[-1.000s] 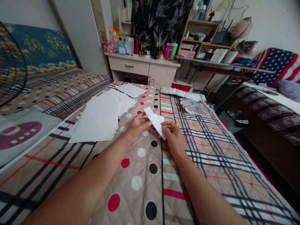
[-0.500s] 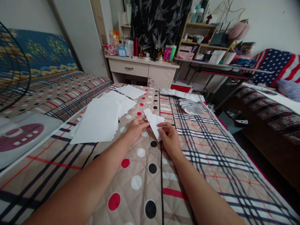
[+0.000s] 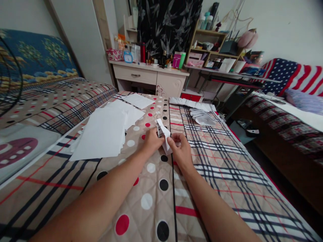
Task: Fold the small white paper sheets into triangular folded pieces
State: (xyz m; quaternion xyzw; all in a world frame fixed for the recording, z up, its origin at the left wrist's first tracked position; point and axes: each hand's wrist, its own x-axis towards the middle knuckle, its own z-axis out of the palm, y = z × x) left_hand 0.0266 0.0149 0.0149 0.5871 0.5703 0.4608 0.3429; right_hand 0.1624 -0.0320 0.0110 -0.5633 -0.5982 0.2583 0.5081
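Over the quilted bed cover (image 3: 161, 198) your two hands have drawn closer together than a second ago, and the white paper piece (image 3: 163, 135), then held out flat, now stands bent and partly folded between them. Your left hand (image 3: 152, 143) pinches its left edge, fingers closed on it; your right hand (image 3: 179, 150) grips the lower right part the same way. That suggests a fold under way. Beside your left arm lies a stack of white sheets (image 3: 101, 134); folded pieces (image 3: 203, 116) sit farther off.
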